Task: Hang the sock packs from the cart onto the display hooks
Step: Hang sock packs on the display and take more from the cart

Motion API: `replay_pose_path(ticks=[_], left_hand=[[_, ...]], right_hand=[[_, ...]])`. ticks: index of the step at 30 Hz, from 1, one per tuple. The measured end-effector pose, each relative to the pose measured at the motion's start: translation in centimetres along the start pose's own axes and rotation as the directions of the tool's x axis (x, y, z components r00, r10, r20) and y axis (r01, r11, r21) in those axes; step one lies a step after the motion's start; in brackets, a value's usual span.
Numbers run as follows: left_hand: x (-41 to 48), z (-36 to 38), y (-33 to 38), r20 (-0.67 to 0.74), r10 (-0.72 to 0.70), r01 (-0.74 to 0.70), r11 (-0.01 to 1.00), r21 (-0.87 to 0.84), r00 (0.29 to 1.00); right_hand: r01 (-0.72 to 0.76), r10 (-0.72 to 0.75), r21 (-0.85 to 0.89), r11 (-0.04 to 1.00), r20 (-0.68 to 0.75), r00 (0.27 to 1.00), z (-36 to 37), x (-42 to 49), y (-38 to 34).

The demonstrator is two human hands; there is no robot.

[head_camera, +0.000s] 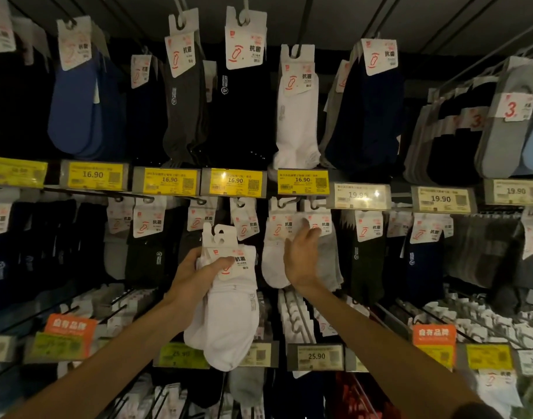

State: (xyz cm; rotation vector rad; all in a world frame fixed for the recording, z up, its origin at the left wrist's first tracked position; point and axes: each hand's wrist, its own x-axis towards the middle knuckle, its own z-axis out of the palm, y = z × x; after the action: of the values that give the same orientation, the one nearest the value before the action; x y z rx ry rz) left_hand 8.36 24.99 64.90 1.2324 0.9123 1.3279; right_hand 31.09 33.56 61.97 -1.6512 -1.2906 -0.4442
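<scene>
**White sock packs held up at the middle row of hooks**

Grips, with the left hand (195, 273), a bundle of white cotton ankle-sock packs with white card headers (229, 297), thumb curled across the printed front card, fingers wrapped behind. Holds the bundle upright in front of the middle row of the display, header cut-outs on top and toes hanging down over the lower price rail. Sits just left of and below the black wire display hook (284, 204), on no hook itself.

Holds the right hand (301, 258) up beside the bundle, loose and grasping nothing, palm turned leftward. Stretches its fingers up over the card headers of the hanging white sock pack (274, 261) and the hanging light-grey sock pack (334, 261) (fingertips blurred, so contact cannot be told).

Directly above that hook, a yellow price label reading 16.90 (303, 181). Higher still, a white ankle sock on a white card hanger (295, 116), between black and navy packs. Below the hands, a pale price label reading 25.90 (316, 356), and to the far left an orange shelf sign (70, 326).
</scene>
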Motion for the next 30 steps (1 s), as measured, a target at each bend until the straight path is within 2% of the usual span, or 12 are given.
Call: replay_pose_path(ticks=[2,3,4,8,12,17,24,28,30], left_hand=[[0.3,0.3,-0.5,0.0,-0.011,0.011,1.0,-0.002,1.0],[0.4,0.5,-0.7,0.003,-0.018,0.018,1.0,-0.004,1.0],[0.6,0.7,-1.0,0.006,-0.025,0.025,1.0,-0.007,1.0],[0.7,1.5,-1.7,0.028,-0.037,0.037,0.999,-0.006,0.999],[0.9,1.7,-2.0,0.037,-0.05,0.05,0.999,-0.011,0.998],[1.4,1.7,-2.1,0.027,-0.049,0.049,0.999,0.0,0.998],[3.0,2.3,-2.6,0.0,-0.062,0.062,0.998,0.015,0.998],[3.8,3.0,-3.1,-0.005,-0.077,0.077,0.997,0.0,0.997],[3.8,3.5,-3.3,-0.006,-0.081,0.081,0.997,-0.009,0.997]], right_hand=[[0.21,-0.225,-0.169,0.963,-0.074,0.972,0.1,-0.6,0.8],[0.274,-0.286,-0.218,0.937,-0.023,0.958,0.2,-0.6,1.0],[0.328,-0.33,-0.255,0.91,0.036,0.943,0.4,-0.6,1.1],[0.446,-0.355,-0.365,0.818,0.289,0.889,1.2,-0.2,1.1],[0.461,-0.282,-0.353,0.814,0.454,0.845,1.5,0.5,0.8],[0.365,-0.104,-0.423,0.83,0.525,0.845,3.2,2.0,1.6],[0.384,0.032,-0.433,0.815,0.696,0.717,4.2,6.1,0.6],[0.45,0.074,-0.507,0.735,0.72,0.69,3.1,6.0,-0.9],[0.48,0.09,-0.503,0.719,0.752,0.653,2.6,6.0,-1.0]])
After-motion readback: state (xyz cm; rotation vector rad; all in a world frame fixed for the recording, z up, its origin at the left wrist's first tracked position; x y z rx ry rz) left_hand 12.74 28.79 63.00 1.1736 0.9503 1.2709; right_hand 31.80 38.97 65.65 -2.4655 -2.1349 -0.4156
